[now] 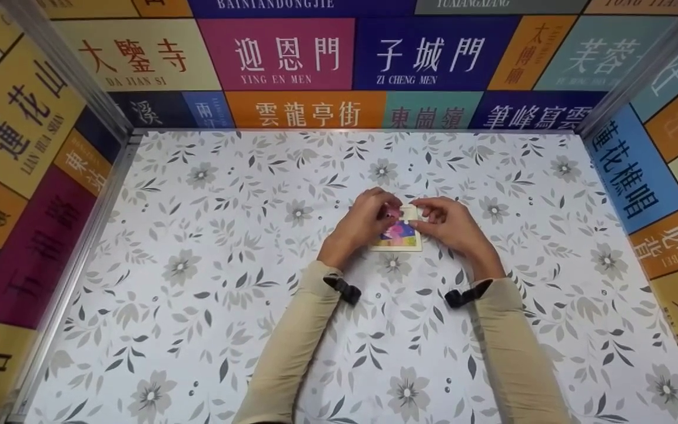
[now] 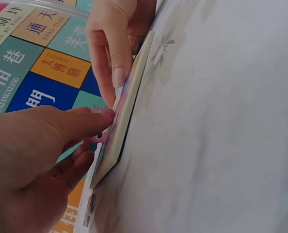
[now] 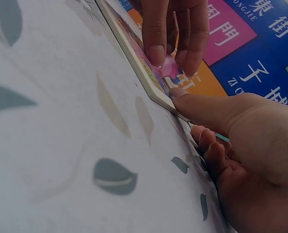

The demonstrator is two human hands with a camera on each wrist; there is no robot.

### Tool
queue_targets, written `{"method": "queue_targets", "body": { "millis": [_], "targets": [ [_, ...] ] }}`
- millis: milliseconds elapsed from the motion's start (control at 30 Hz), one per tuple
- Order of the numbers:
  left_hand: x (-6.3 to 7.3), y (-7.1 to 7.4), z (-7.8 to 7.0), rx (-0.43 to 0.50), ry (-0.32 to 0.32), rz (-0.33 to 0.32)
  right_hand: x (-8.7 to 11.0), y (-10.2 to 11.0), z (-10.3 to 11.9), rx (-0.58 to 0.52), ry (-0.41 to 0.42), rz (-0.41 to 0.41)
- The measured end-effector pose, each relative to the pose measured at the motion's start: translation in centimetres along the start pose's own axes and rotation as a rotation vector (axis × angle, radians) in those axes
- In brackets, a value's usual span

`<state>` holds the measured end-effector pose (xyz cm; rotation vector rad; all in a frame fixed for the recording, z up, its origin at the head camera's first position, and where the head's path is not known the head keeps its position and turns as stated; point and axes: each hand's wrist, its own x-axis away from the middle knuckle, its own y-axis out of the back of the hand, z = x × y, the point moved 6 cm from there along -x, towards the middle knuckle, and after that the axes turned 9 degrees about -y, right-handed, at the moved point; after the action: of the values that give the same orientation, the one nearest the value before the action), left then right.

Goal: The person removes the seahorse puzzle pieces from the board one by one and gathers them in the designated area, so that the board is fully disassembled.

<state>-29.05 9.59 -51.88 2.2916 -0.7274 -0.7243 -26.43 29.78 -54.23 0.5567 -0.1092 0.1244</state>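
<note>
Left hand (image 1: 365,219) pinches pink piece (image 2: 100,139) just left of pale patch (image 1: 408,213) on board (image 1: 396,248); right hand (image 1: 449,222), nearer that patch, grips board's far right corner

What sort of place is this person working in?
Probably a small indoor booth, perhaps a recording or work station. Colourful walls with Chinese lettering surround three sides of the flower-patterned tabletop, and a black band on each wrist suggests that the handwork is being filmed.
</note>
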Motion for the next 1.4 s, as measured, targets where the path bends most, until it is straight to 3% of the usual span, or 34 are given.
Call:
{"method": "queue_targets", "body": {
  "millis": [233, 767, 1033, 1400],
  "targets": [
    [0.2, 0.5, 0.3, 0.016, 0.003, 0.021, 0.1, 0.0, 0.2, -0.006, 0.005, 0.006],
    [0.6, 0.4, 0.4, -0.078, 0.025, 0.072, 0.2, 0.1, 0.2, -0.001, 0.004, 0.008],
    [0.9, 1.3, 0.3, -0.076, 0.022, 0.034, 0.0, 0.1, 0.1, 0.012, -0.009, 0.012],
    [2.4, 3.8, 0.9, -0.061, 0.028, -0.064, 0.0, -0.3, 0.2, 0.021, -0.053, 0.009]
  ]
}}
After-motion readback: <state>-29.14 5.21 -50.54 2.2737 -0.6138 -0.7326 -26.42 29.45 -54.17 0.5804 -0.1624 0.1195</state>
